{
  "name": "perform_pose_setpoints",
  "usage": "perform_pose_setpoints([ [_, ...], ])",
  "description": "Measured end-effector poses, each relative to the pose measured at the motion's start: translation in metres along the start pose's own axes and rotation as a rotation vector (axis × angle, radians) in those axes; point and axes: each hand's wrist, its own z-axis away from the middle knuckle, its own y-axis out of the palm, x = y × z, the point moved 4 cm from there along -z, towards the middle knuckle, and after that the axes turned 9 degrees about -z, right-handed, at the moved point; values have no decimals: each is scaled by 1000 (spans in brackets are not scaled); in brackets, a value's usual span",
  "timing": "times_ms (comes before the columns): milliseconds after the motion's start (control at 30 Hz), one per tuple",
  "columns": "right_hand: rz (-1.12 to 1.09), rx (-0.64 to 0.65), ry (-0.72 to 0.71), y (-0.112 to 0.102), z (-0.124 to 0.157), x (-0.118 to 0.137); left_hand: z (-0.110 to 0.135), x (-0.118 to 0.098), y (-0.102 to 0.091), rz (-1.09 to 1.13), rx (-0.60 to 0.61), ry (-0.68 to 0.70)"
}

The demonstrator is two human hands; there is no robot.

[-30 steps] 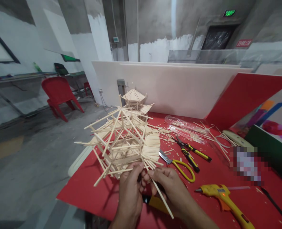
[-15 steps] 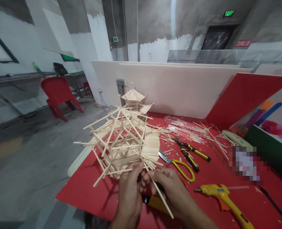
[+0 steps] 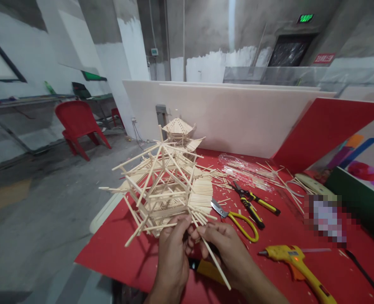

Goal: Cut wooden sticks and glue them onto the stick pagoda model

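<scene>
A model roof frame of thin wooden sticks (image 3: 163, 185) stands tilted above the red table (image 3: 136, 257). My left hand (image 3: 172, 253) pinches the frame's near lower edge, fingers closed on it. My right hand (image 3: 228, 251) is right beside it, fingers pinched on a single long wooden stick (image 3: 214, 261) that runs from the frame's edge down toward me. A smaller finished stick pavilion (image 3: 179, 133) stands behind the frame.
Yellow-handled scissors (image 3: 237, 219), black-and-yellow pliers (image 3: 252, 202) and a yellow glue gun (image 3: 297, 264) lie to the right. Loose sticks and plastic bags (image 3: 247, 171) are scattered further back. A white board (image 3: 237, 114) walls the table's far side. A red chair (image 3: 77, 124) stands on the floor at left.
</scene>
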Motion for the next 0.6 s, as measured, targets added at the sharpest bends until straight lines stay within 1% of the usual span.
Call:
perform_pose_setpoints([
  [233, -22, 63, -52, 6, 0, 4, 0, 0, 1, -2, -12, -1],
  [333, 39, 50, -63, 6, 2, 5, 5, -1, -2, 3, -24, -4],
  [400, 125, 19, -62, 1, 7, 5, 10, 2, -9, -14, -34, -13],
  [500, 328, 6, -37, -12, 21, 6, 21, 7, -29, -109, -53, 6],
  [533, 422, 31, -25, -15, 26, 8, 24, 8, -35, -169, -41, 27],
  [600, 675, 141, -42, -19, 37, 13, 31, 6, -44, -286, -20, 99],
])
